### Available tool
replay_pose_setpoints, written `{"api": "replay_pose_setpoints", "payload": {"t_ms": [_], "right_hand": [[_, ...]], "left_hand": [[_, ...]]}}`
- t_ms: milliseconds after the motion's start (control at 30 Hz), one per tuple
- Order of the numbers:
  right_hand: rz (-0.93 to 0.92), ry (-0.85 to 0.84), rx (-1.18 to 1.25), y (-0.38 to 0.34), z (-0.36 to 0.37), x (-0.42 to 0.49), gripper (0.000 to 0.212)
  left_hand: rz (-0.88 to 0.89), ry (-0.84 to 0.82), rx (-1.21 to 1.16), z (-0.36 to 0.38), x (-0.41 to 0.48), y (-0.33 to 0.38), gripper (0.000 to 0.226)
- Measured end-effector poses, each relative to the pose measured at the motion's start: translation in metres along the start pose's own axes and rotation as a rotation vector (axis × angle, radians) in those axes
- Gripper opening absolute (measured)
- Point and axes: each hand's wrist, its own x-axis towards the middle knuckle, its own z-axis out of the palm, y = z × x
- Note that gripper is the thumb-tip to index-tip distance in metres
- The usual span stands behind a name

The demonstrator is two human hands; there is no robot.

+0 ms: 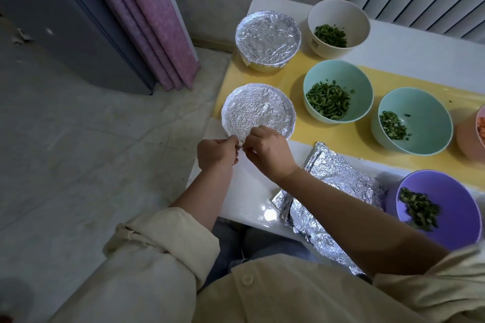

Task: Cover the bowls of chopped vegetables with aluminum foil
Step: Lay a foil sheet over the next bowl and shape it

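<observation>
Left hand (pixel 216 151) and right hand (pixel 267 153) each pinch the foil (pixel 256 110) edge at the covered bowl's (pixel 290 123) near rim. Spare foil sheets (pixel 338 183) lie right of that bowl.

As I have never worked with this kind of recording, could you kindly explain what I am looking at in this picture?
There is no machine here. A person works with bare hands, and the single picture comes from a camera worn on their head, looking down. The left hand and the right hand both pinch the near edge of the foil cover on a bowl by the corner of the white table. Behind it stands a second foil-covered bowl. Not yet covered, each holding chopped green vegetables, are a cream bowl, a teal bowl, another teal bowl and a purple bowl. Crumpled spare foil sheets lie on the table under the right forearm.
</observation>
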Motion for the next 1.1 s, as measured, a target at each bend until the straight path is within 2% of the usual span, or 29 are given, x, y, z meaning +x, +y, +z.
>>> {"api": "replay_pose_setpoints", "payload": {"t_ms": [133,267,367,433,500,567,667,767,867,1100], "right_hand": [[0.008,0.007,0.008,0.002,-0.001,-0.001,0.011],[0.01,0.005,0.006,0.0,0.001,0.0,0.01],[0.018,0.015,0.012,0.001,0.0,-0.001,0.009],[0.019,0.014,0.008,0.001,0.0,-0.002,0.009],[0.013,0.015,0.008,0.0,0.001,-0.003,0.012],[0.016,0.025,0.012,-0.001,0.001,-0.005,0.018],[0.026,0.026,0.007,-0.001,0.001,-0.006,0.016],[0.026,0.042,0.0,-0.001,0.0,-0.007,0.019],[0.019,0.05,0.003,-0.003,0.001,-0.007,0.016],[0.027,0.042,0.0,-0.004,0.001,-0.007,0.017]], "left_hand": [[0.029,-0.021,0.021,0.0,-0.003,0.003,0.016],[0.132,0.041,0.133,0.0,0.0,0.004,0.026],[0.148,0.045,0.155,0.001,0.002,0.001,0.013],[0.136,0.064,0.161,-0.001,0.004,0.001,0.03],[0.176,0.062,0.176,-0.002,0.005,0.004,0.014],[0.208,0.084,0.204,-0.001,0.006,0.008,0.022],[0.173,0.079,0.16,-0.001,0.005,0.01,0.013],[0.084,-0.01,0.028,0.0,0.005,0.007,0.016],[0.037,-0.062,-0.003,0.002,0.002,0.005,0.021],[0.071,-0.045,-0.021,0.001,0.007,0.0,0.027]]}}
